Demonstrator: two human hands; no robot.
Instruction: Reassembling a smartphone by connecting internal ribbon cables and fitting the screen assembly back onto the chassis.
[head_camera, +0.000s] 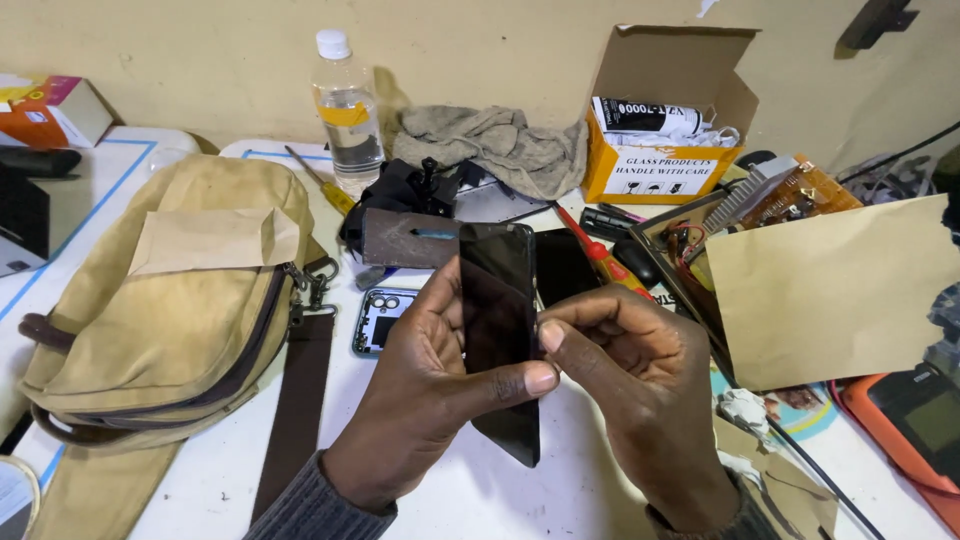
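Plainly, both hands — left hand (425, 385) and right hand (640, 385) — close their grip on the edges of a thin dark phone screen panel (497, 330) held above the surface (480, 490), probably glass — light, stiff, slippery, fragile.

Tan bag (170, 300), water btl (347, 110), cardboard box (665, 110)

Small electronics repair workbench. Screwdrivers (604, 262), bare circuit board (805, 195), phone back cover (378, 320), orange meter (915, 425) on cluttered white table (480, 490).

Open yellow carton (660, 150) behind black screen (497, 330)
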